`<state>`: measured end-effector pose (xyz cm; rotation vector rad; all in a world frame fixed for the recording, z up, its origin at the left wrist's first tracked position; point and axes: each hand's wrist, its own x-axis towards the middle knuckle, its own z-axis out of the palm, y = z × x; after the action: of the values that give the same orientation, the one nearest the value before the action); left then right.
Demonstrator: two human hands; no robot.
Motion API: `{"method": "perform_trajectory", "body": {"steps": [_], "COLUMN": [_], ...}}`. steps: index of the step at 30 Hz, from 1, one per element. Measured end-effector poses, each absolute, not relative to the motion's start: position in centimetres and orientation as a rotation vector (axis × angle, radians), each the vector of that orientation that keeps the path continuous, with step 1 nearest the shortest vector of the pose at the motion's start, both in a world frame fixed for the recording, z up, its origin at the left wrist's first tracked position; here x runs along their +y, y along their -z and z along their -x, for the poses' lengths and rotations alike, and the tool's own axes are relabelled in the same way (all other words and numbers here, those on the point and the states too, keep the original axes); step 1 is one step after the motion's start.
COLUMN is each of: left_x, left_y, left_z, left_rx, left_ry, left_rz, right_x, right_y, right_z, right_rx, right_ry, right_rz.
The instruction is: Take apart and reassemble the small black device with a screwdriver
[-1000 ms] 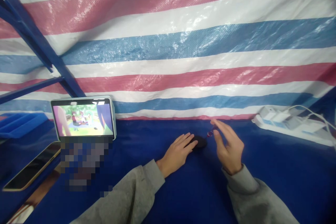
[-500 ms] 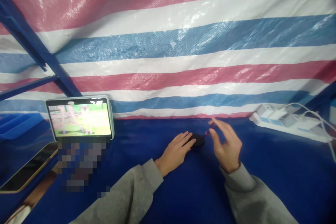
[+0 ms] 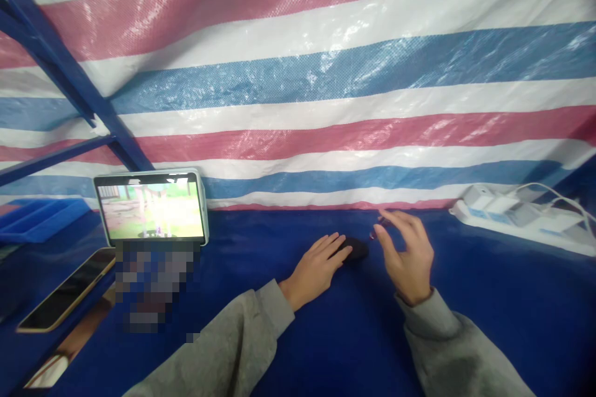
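Note:
My left hand [image 3: 317,268] lies flat, palm down, with its fingers stretched over the left part of a flat, round black disc [image 3: 357,249]. The disc rests on the blue table surface, its left side covered by my fingers. Just right of it, my right hand [image 3: 410,254] is raised a little, thumb and index finger curled toward each other. Between those fingertips is a small, shiny purplish-pink piece [image 3: 373,235], partly covered by the fingers and too small to name.
At left, a lit tablet [image 3: 151,208] stands upright, a phone [image 3: 67,291] lies before it and a blue compartment tray [image 3: 44,220] sits behind. A white power strip [image 3: 521,223] with plugs and cables is at right. Striped plastic sheeting [image 3: 335,130] hangs behind the table.
The view has turned slightly left, so everything sits further right. My left hand stays on the disc, my right hand still pinches the small piece beside it. The tablet's picture has changed.

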<state>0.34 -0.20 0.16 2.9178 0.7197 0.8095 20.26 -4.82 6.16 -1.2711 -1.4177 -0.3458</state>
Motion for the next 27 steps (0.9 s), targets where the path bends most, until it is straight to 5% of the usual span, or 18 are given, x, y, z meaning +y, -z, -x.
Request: {"method": "perform_trajectory", "body": {"steps": [27], "left_x": [-0.24], "left_y": [-0.36], "left_z": [-0.23], "left_rx": [0.710], "left_ry": [-0.798], "left_rz": [-2.925], "right_x": [-5.07], "right_y": [-6.42], "right_z": [-19.96], "right_rx": [-1.422], "right_ry": [0.323], "right_rz": [1.258]}}
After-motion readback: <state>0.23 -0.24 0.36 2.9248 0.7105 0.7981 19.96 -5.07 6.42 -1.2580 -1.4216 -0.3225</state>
